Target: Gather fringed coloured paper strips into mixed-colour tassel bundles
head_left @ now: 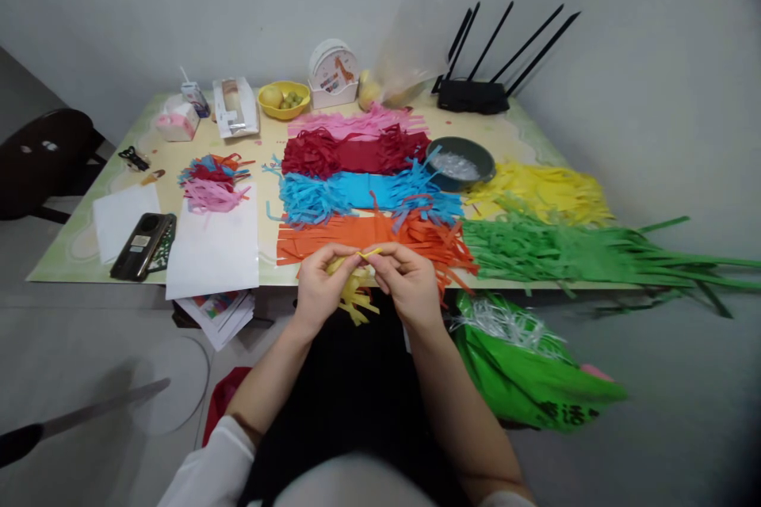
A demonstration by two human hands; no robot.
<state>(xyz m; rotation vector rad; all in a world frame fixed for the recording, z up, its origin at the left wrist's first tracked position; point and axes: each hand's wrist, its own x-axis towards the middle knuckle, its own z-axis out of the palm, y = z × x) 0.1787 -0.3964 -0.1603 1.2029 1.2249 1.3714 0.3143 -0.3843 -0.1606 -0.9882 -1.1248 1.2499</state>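
My left hand (321,285) and my right hand (409,281) meet at the table's front edge, both closed on a yellow tissue paper tassel (355,293). Its fringe hangs down between them, while the thumbs and forefingers pinch its narrow top. Just beyond my hands lies orange fringed paper (318,236). Behind it are stacked rows of blue fringed paper (362,190), dark red fringed paper (360,154) and pink fringed paper (357,125). To the right spread yellow fringed paper (547,192) and green fringed paper (535,249).
A dark bowl (484,174) of clear pieces stands right of the rows. Finished-looking tassels (214,186) lie at left, near white paper (214,253) and a phone (139,249). A router (472,97) stands at the back. A green bag (535,380) hangs below the right edge.
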